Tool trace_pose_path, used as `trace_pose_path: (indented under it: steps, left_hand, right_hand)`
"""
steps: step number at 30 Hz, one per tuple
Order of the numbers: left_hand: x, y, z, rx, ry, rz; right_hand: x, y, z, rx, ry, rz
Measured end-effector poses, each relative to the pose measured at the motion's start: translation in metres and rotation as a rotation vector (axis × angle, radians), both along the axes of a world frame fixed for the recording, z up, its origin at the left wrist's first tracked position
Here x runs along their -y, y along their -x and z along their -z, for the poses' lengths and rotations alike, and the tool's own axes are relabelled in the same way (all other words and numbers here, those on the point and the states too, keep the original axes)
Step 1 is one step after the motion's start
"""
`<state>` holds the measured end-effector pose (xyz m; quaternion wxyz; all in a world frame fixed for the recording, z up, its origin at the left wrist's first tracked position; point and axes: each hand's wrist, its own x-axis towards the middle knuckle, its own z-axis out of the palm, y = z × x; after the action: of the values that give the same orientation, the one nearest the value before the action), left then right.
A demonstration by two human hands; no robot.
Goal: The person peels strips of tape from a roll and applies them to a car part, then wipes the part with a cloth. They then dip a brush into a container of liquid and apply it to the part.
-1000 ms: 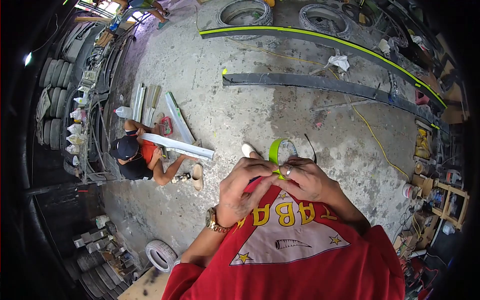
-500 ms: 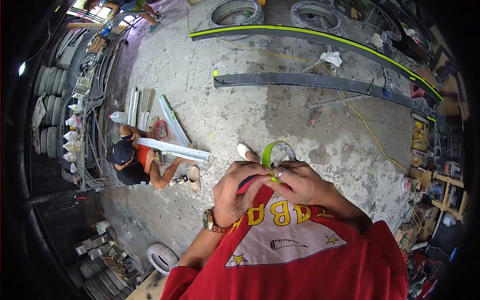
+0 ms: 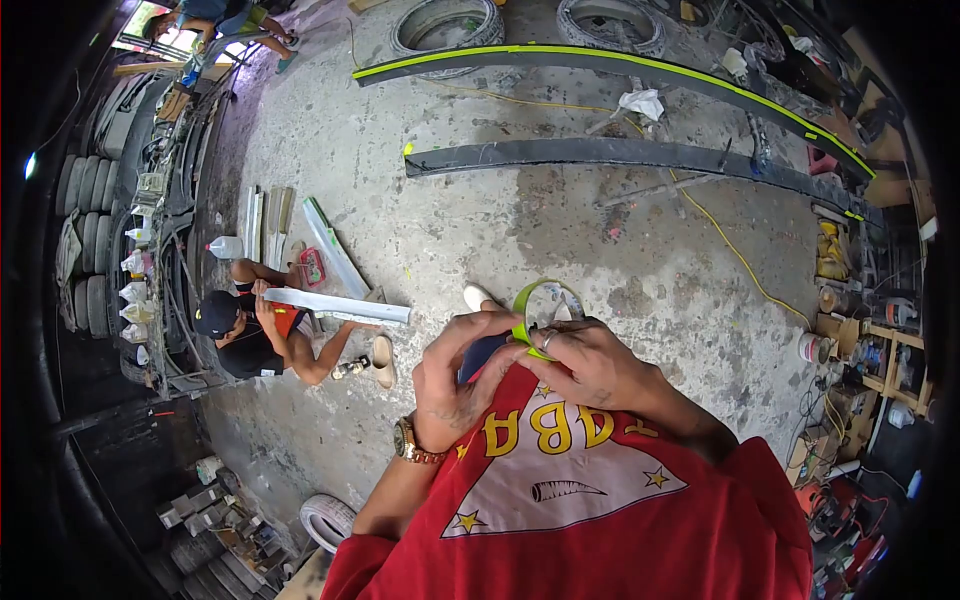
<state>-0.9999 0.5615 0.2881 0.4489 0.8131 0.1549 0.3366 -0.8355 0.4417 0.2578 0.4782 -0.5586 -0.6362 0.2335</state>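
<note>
A roll of yellow-green masking tape (image 3: 521, 302) stands on edge between my hands, in front of my red shirt. My right hand (image 3: 597, 368), with a ring on one finger, is closed on the roll's near side. My left hand (image 3: 455, 370), with a gold watch on its wrist, pinches at the tape's near left edge with thumb and forefinger. Whether a loose tape end lies between those fingertips, I cannot make out. Beyond the roll, two long dark panels (image 3: 560, 153) lie raised above the floor, with strips of the same yellow-green tape along the farther one.
On the left, a co-worker (image 3: 255, 335) sits low, holding a long silvery strip (image 3: 340, 303). More strips (image 3: 335, 248) lie beside that person. Tires (image 3: 447, 27) rest at the back, a yellow cord (image 3: 740, 250) crosses the floor, and cluttered shelves (image 3: 895, 375) stand right.
The view has shifted slightly to the right. My left fingers have opened a little around the tape's edge, and the roll has turned slightly. The co-worker's hand has moved to the strip's far-left end.
</note>
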Motion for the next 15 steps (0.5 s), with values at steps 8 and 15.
trace_pose_path:
  steps: [8, 15]
  left_hand:
    - [-0.023, 0.0, -0.01, -0.155, -0.326, 0.169]
    - [-0.033, -0.009, -0.018, -0.125, -0.44, 0.257]
  right_hand:
    - [0.005, -0.003, -0.001, 0.016, 0.087, 0.004]
    - [0.001, -0.004, -0.014, 0.066, 0.166, 0.004]
